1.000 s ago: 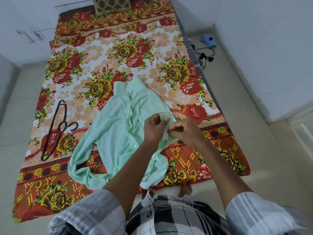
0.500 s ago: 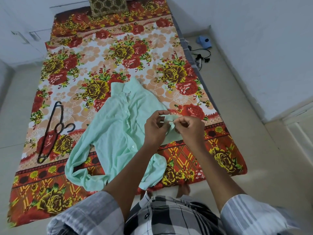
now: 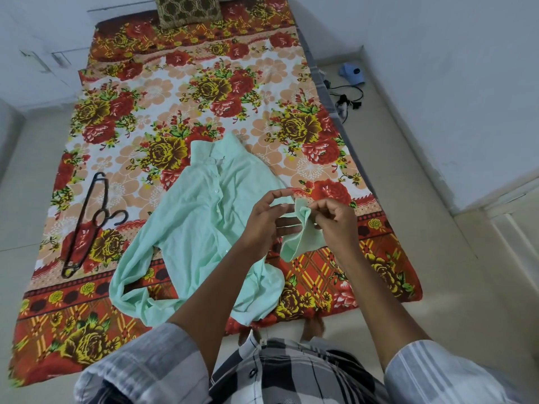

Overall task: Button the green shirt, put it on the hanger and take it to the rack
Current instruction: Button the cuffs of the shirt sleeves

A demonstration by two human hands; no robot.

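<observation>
A mint green shirt (image 3: 198, 225) lies face up on the flowered bedsheet (image 3: 239, 91), collar toward the far end, its front placket with white buttons running down the middle. My right hand (image 3: 335, 225) pinches the cuff of the shirt's right sleeve (image 3: 303, 217), lifted off the bed. My left hand (image 3: 262, 223) is beside that cuff with its fingers spread and nearly straight, their tips touching the fabric. A dark hanger (image 3: 87, 223) lies flat on the sheet to the left of the shirt. No rack is in view.
A patterned pillow (image 3: 186, 10) sits at the head of the bed. On the floor to the right lie a blue object (image 3: 353, 72) and black cables (image 3: 347, 100) near the wall. A door frame (image 3: 513, 217) shows at the right edge.
Both hands were pinched together on the cuff; now my left hand's fingers have spread open and moved slightly left, while my right hand still holds the cuff.
</observation>
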